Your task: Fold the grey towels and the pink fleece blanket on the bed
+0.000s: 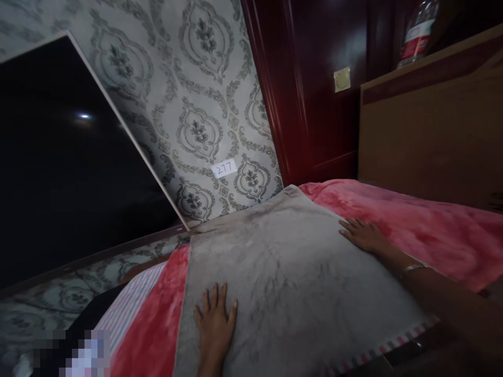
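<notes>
A grey fuzzy blanket [275, 262] lies spread out over a red plush cover [416, 225], its near right edge trimmed with dark, white and pink stripes. My left hand [215, 324] rests flat on the blanket close to its left edge, fingers spread. Across from it, my right hand [363, 235] lies palm down at the blanket's right edge, fingers stretched out, touching the border with the red cover. A metal bracelet circles my right wrist. Some wrinkles run through the blanket's middle.
A big dark television screen [78, 173] stands at the left by the patterned wall. A cardboard box [428, 120] is at the right with a plastic bottle [417, 39] on top. A paper marked 277 [224, 168] is on the wall. Striped cloth [135, 288] shows at lower left.
</notes>
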A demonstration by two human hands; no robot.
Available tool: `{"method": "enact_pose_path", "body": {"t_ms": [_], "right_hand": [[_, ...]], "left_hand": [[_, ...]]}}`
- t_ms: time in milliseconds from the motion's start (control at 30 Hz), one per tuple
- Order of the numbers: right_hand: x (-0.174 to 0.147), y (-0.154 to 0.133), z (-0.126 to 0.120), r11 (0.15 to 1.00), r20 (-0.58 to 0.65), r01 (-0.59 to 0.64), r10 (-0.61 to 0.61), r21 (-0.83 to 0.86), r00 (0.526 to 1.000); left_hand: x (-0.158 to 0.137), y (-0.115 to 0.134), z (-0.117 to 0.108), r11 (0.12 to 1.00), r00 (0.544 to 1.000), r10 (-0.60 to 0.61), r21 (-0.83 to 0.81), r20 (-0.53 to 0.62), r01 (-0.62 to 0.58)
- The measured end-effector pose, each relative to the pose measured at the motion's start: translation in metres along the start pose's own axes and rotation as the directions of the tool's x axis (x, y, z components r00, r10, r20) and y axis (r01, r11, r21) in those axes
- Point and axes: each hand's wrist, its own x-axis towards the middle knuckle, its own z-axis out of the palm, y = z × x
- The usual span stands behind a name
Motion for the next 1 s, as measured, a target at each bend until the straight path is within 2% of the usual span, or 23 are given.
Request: {"method": "enact_pose_path", "body": {"t_ms": [133, 200, 267, 333, 467, 533, 600, 667, 833, 900, 1000], "right_hand": [[-0.004, -0.021, 0.003, 0.999, -0.015, -0.039, 0.038, -0.027, 0.999], [-0.009, -0.046, 0.011, 0.999, -0.027, 0.039, -0.040, -0.028, 0.999], [-0.017, -0.080, 0.023, 0.983, -0.025, 0.185, -0.185, -0.017, 0.982], [-0.029, -0.120, 0.035, 0.936, -0.017, 0.352, -0.352, 0.007, 0.936], [-0.052, -0.199, 0.048, 0.773, 0.015, 0.629, -0.632, 0.083, 0.775], [-0.058, -0.234, 0.048, 0.716, 0.037, 0.688, -0.696, 0.119, 0.718], [-0.061, -0.265, 0.048, 0.686, 0.039, 0.714, -0.725, 0.138, 0.688], [-0.059, -0.289, 0.048, 0.664, 0.029, 0.734, -0.744, 0.143, 0.667], [-0.044, -0.317, 0.053, 0.618, -0.015, 0.774, -0.780, 0.134, 0.625], [-0.029, -0.316, 0.053, 0.609, -0.047, 0.783, -0.785, 0.124, 0.618], [0.006, -0.302, 0.049, 0.622, -0.077, 0.776, -0.773, 0.103, 0.630]], "left_hand": [[-0.004, 0.002, -0.004, 0.997, 1.000, 0.006, -0.074, 0.006, -0.006], [-0.007, 0.002, -0.003, 0.994, 1.000, 0.003, -0.109, 0.006, -0.002], [-0.010, 0.002, -0.002, 0.990, 1.000, 0.000, -0.139, 0.003, 0.000], [-0.011, 0.000, -0.004, 0.985, 1.000, 0.001, -0.171, 0.017, 0.002], [0.008, -0.007, -0.023, 0.964, 0.996, 0.004, -0.266, 0.085, 0.019], [0.029, -0.010, -0.037, 0.951, 0.998, -0.016, -0.307, 0.059, 0.034], [0.053, -0.010, -0.046, 0.950, 0.999, -0.051, -0.308, -0.007, 0.047], [0.075, -0.008, -0.045, 0.961, 0.994, -0.087, -0.266, -0.058, 0.069], [0.103, -0.001, -0.007, 0.986, 0.994, -0.106, -0.129, -0.031, 0.101], [0.108, 0.000, 0.005, 0.990, 0.994, -0.107, -0.099, -0.026, 0.104], [0.112, -0.002, 0.011, 0.991, 0.994, -0.112, -0.068, -0.005, 0.111]]}}
